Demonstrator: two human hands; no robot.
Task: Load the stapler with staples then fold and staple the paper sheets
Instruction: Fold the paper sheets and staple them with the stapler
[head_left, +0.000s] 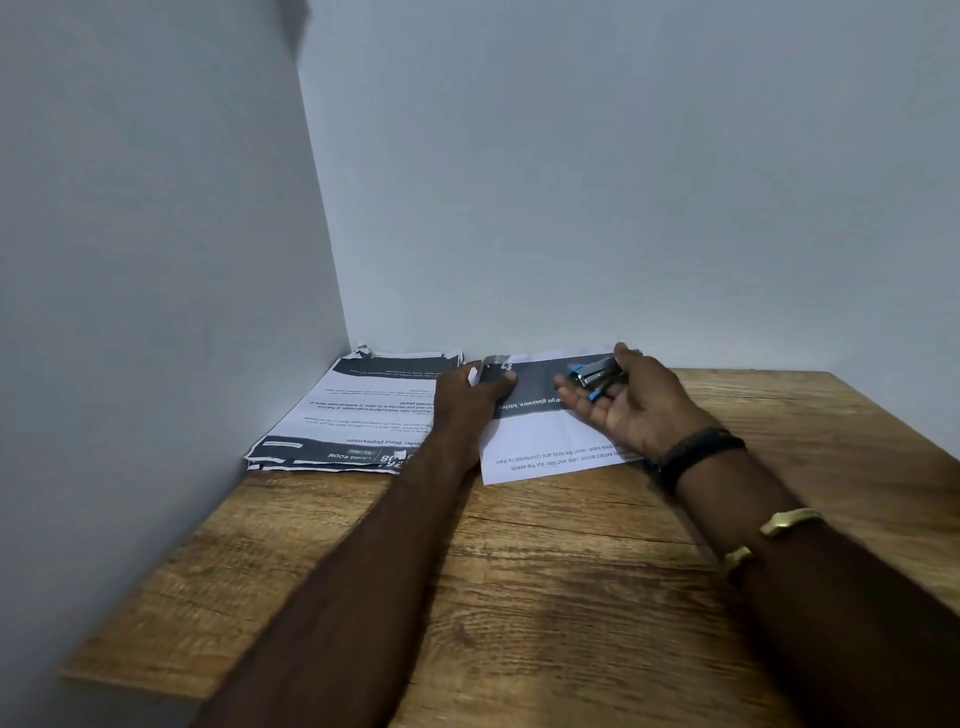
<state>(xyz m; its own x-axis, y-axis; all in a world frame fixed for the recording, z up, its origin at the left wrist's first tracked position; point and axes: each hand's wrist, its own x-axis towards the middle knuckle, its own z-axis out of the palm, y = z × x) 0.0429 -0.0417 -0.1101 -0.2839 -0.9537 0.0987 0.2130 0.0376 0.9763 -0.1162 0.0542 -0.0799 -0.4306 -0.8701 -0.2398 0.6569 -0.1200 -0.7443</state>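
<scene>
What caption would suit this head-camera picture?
Right hand cradling a stapler, left hand pinching a small metal piece, over printed sheets on a wooden table.

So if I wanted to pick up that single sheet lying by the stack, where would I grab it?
Probably at the near left corner of the single sheet, coming from your side. It lies flat on the table, that corner is bare, and both hands cover its far part: the left hand and the right hand with the stapler.

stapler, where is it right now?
In the head view the stapler lies in the right hand, held palm-up over the single sheet near the back wall, right of the paper stack.
</scene>
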